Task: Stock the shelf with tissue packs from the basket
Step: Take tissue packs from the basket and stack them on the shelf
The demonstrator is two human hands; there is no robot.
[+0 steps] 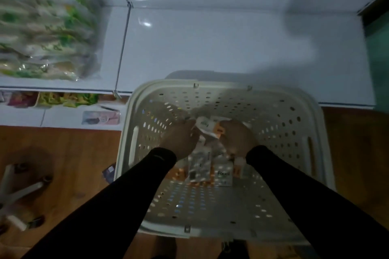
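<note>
Hands, our left [182,139] and right [237,137], reach into the perforated cream plastic basket [315,132]. Both flank a white-and-orange tissue pack [209,127]; we cannot tell the fingers' state.

Blurred green-printed packets [45,31], wooden floor [61,153]

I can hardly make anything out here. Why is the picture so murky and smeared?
Head view: dim light overall; motion blur smears the green packs at left; small glare spots on the white shelf; a soft shadow behind the basket; wide-angle bending at edges.
</note>
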